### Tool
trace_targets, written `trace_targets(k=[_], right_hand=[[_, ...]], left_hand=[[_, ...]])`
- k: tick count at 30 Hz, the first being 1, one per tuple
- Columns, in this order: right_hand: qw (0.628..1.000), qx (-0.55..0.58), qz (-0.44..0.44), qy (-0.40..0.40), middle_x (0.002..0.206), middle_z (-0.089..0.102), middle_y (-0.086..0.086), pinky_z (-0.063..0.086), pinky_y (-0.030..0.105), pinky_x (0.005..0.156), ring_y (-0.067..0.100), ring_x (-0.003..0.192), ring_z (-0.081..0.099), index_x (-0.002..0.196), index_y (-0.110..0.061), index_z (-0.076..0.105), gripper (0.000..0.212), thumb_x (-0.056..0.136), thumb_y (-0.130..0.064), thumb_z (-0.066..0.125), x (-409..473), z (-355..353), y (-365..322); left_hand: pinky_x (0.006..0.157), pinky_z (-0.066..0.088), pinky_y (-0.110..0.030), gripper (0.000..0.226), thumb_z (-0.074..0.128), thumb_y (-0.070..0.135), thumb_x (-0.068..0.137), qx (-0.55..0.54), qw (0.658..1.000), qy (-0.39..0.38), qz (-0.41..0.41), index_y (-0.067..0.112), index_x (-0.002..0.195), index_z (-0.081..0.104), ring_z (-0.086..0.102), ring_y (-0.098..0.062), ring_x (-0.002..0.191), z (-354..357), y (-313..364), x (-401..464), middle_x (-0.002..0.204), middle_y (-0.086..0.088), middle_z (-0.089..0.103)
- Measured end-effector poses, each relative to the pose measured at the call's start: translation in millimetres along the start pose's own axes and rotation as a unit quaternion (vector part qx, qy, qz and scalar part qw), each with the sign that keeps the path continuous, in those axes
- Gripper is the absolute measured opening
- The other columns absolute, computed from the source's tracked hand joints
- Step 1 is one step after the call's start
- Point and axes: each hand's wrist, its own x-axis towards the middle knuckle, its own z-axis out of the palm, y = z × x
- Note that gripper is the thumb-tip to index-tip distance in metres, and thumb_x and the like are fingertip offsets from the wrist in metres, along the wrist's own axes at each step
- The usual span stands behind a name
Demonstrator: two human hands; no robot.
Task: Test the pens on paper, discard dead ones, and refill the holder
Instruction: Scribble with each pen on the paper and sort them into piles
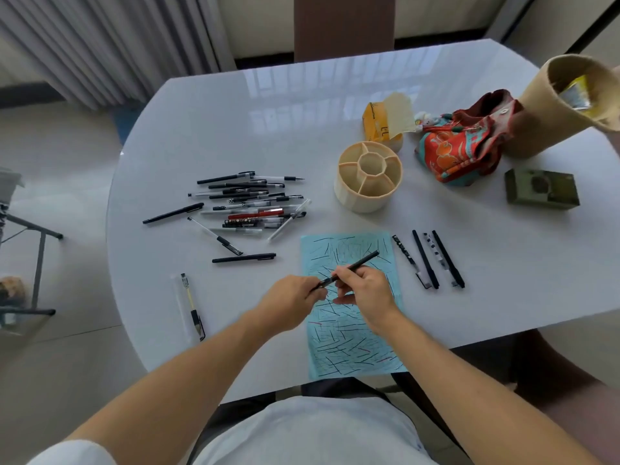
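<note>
The right hand [364,290] pinches the thin black pen [352,267]; left hand [295,297] pinches its tip end; light, stiff, best held mid-barrel.

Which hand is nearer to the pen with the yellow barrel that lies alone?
Left. The left hand is just right of the yellow-barrel pen; the right hand, over the blue paper, is farther right.

Crumpled orange-yellow paper packet [375,124]: dark marks, possibly "EL" or "13", view too poor. No other text legible.
</note>
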Motion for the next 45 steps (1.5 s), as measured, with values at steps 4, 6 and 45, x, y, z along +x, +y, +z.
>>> trace_targets(k=[4, 6, 45], right_hand=[[0.995, 0.047, 0.011, 0.084, 0.065, 0.068, 0.006, 0.058, 0.033, 0.054, 0.017, 0.050, 0.061, 0.080, -0.007, 0.074, 0.022, 0.094, -0.022, 0.070, 6.2, 10.8, -4.3], [0.983, 0.070, 0.005, 0.172, 0.062, 0.067, 0.003, 0.056, 0.032, 0.051, 0.016, 0.046, 0.060, 0.083, -0.006, 0.070, 0.021, 0.097, -0.022, 0.068, 17.9, 0.1, -11.6], [0.967, -0.199, -0.139, 0.074, 0.077, 0.075, -0.001, 0.055, 0.022, 0.059, 0.015, 0.062, 0.072, 0.085, -0.026, 0.068, 0.007, 0.088, -0.020, 0.066, 28.1, 10.3, -3.8]], left_hand=[[0.051, 0.030, -0.033, 0.030, 0.048, 0.037, 0.101, 0.068, 0.996, 0.062, 0.004, 0.020, 0.077, 0.053, 0.052, -0.023, 0.062, -0.8, -0.5, 4.7, 0.064, 0.003, 0.055], [0.049, 0.025, -0.032, 0.032, 0.047, 0.038, 0.102, 0.092, 0.992, 0.082, -0.014, 0.022, 0.075, 0.047, 0.050, -0.023, 0.061, -1.5, -12.7, 0.6, 0.063, 0.004, 0.051], [0.108, 0.041, -0.031, 0.032, 0.052, 0.036, 0.103, 0.049, 0.994, 0.050, 0.089, 0.013, 0.114, 0.071, 0.048, -0.014, 0.133, 28.3, -48.3, -7.2, 0.137, 0.001, 0.060]])
